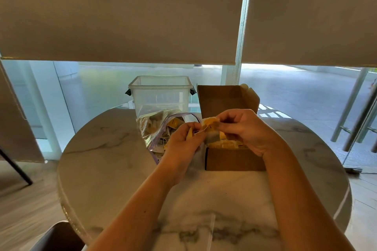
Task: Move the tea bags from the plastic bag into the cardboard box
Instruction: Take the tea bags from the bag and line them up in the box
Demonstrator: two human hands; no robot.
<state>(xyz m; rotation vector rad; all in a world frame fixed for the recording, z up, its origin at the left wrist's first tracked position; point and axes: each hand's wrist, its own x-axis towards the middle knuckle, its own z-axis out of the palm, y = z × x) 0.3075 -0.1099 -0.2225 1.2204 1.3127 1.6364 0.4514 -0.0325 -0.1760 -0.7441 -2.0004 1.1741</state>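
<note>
Tea bag was pinched between both hands, the right hand and left hand, just over the open cardboard box, plastic bag at left.

Your two bare forearms carry no sleeves, watch or bracelet up to the frame's edge. Your left hand and right hand wear no gloves or rings.
</note>
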